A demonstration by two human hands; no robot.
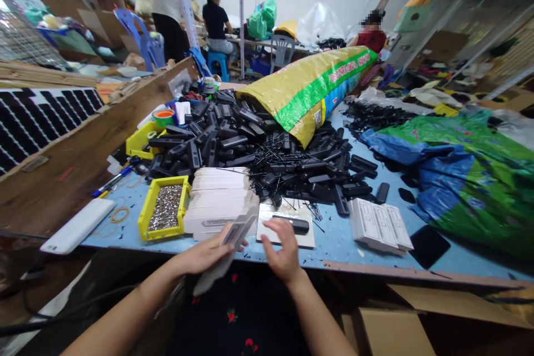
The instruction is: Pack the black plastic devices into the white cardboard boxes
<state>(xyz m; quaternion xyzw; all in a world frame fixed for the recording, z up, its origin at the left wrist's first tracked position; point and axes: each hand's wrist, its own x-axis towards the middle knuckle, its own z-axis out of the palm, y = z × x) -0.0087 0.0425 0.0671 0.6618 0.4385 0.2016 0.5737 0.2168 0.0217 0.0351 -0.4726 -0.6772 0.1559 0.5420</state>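
Observation:
A flat, unfolded white carton is tilted in my left hand, its fingers closed around it at the table's front edge. My right hand hovers by a white board, fingers apart, with nothing seen in them. On that board lies a slim black plastic device, partly behind my right fingers. A stack of flat white cartons stands just beyond my left hand. Beside it is a yellow bin full of small metal pieces.
Black devices and thin black sticks are heaped behind, under a yellow-green sack. Printed white packs and a green-blue bag lie right; a white phone-like slab left. An open cardboard box sits below. Several people work behind.

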